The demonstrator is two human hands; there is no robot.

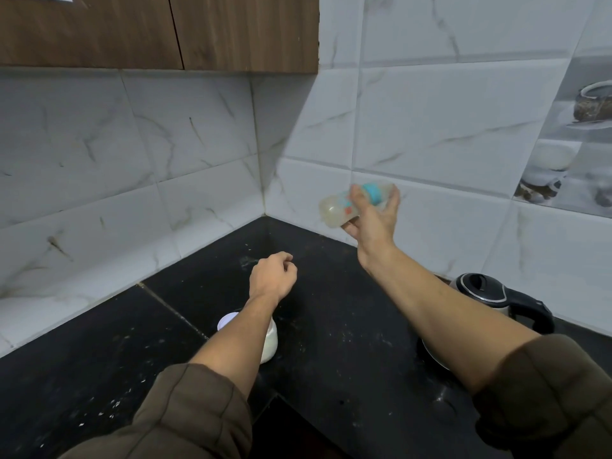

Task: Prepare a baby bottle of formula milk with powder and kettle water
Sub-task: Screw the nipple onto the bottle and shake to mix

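Observation:
My right hand (371,213) holds the baby bottle (336,208) up in the air in front of the tiled wall. The bottle lies almost on its side, blurred, with a blue collar (372,192) and cloudy clear body. My left hand (273,276) hovers above the black counter, fingers curled into a loose fist with nothing visible in it. Under my left forearm stands a white jar of powder (270,342) with a pale lid (227,319). The steel kettle with black lid and handle (496,296) sits at the right, behind my right forearm.
The black stone counter (331,309) runs into a corner between two white marble-tiled walls. Pale specks lie scattered on it. A wooden wall cupboard (159,31) hangs above at the left. The counter's front edge steps in near the bottom middle.

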